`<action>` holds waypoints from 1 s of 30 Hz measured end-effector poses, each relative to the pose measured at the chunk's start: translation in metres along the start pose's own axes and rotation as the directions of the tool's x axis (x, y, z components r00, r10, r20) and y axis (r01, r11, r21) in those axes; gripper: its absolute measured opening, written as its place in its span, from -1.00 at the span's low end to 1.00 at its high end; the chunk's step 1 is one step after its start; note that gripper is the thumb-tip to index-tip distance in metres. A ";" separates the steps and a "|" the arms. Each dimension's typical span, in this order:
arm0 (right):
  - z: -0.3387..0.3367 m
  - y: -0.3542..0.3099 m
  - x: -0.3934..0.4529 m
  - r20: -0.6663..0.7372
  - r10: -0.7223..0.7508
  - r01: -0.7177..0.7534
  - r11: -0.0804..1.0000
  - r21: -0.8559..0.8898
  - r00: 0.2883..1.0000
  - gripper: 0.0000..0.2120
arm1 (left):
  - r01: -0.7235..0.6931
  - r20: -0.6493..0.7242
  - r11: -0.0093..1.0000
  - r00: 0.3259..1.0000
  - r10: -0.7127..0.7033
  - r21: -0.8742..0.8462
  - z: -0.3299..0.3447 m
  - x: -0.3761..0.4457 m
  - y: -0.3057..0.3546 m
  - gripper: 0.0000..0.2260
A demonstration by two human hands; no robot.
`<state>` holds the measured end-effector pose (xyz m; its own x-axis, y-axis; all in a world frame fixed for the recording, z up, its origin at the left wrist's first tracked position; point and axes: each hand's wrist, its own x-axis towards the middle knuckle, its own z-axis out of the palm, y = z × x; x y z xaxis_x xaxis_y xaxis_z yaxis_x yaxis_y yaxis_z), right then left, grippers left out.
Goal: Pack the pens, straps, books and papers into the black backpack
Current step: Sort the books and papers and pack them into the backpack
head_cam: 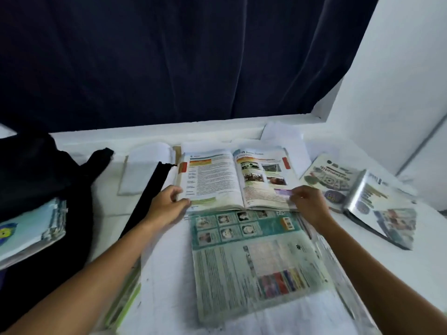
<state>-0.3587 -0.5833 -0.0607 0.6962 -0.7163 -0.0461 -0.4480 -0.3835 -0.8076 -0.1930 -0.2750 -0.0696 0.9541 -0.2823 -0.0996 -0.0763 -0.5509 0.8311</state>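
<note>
In the middle of the frame an open textbook (238, 178) lay flat on the white table (169, 274). The left hand (167, 205) gripped its lower left corner, fingers (175, 189) curled over the page edge. The right hand (307, 205) pinched the lower right page edge between thumb and fingers. Below the book lay a greenish printed sheet (256, 267). The black backpack (36, 184) sat at the left edge with a light blue book (29, 234) resting on it. A black strap (147, 197) ran diagonally beside the left hand. At right, another book (362, 199) stood tented, glossy covers up; white papers (285, 139) lay behind the textbook.
</note>
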 end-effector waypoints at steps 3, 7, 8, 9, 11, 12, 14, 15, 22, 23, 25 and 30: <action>0.005 0.004 -0.001 0.036 -0.036 0.039 0.995 -0.088 0.999 -0.80 | 0.022 -0.043 0.996 0.999 -0.026 -0.082 -0.001 -0.008 0.001 -0.68; 0.007 0.010 0.005 -0.042 0.009 -0.016 0.984 -0.178 0.999 -0.74 | 0.104 -0.086 0.978 0.989 -0.121 -0.181 -0.006 -0.007 0.008 -0.77; 0.005 0.011 0.007 -0.040 0.031 -0.038 0.981 -0.190 0.999 -0.72 | 0.111 -0.080 0.976 0.989 -0.127 -0.188 -0.007 -0.006 0.007 -0.77; 0.004 0.013 0.006 -0.027 0.036 -0.041 0.976 -0.212 0.999 -0.71 | 0.112 -0.070 0.974 0.989 -0.128 -0.198 -0.007 -0.006 0.006 -0.76; 0.002 0.017 0.002 0.023 0.017 -0.010 0.962 -0.274 1.000 -0.69 | 0.123 -0.052 0.966 0.989 -0.138 -0.229 -0.007 -0.007 0.002 -0.77; 0.002 0.019 0.000 0.039 0.008 0.004 0.955 -0.296 0.999 -0.69 | 0.129 -0.052 0.959 0.988 -0.147 -0.253 -0.008 -0.007 0.000 -0.78; 0.001 0.020 0.002 0.040 -0.011 0.023 0.949 -0.314 0.999 -0.69 | 0.131 -0.050 0.948 0.987 -0.152 -0.290 -0.011 -0.008 -0.001 -0.77; 0.000 0.020 0.003 0.045 -0.016 0.030 0.947 -0.320 0.999 -0.69 | 0.124 -0.042 0.949 0.989 -0.142 -0.289 -0.011 -0.010 -0.001 -0.77; -0.007 0.006 -0.019 0.004 -0.234 0.214 0.883 -0.418 0.972 -0.85 | -0.256 -0.200 0.934 0.930 0.309 0.251 -0.004 -0.050 0.014 -0.87; -0.009 0.004 -0.024 0.047 -0.216 0.216 0.882 -0.419 0.975 -0.89 | -0.262 -0.164 0.930 0.937 0.309 0.258 -0.002 -0.058 0.015 -0.88; -0.012 0.003 -0.031 0.188 -0.091 0.170 0.869 -0.465 0.978 -0.90 | -0.150 -0.055 0.966 0.985 0.165 0.212 0.004 -0.074 0.017 -0.88; -0.017 0.009 -0.036 0.285 0.077 0.017 0.949 -0.314 0.956 -0.84 | 0.225 0.039 0.959 0.974 -0.222 -0.173 0.014 -0.094 0.028 -0.78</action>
<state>-0.3975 -0.5707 -0.0566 0.7902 -0.5483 -0.2737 -0.5898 -0.5591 -0.5828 -0.2887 -0.2746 -0.0445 0.9352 -0.1836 -0.3027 0.1918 -0.4558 0.8692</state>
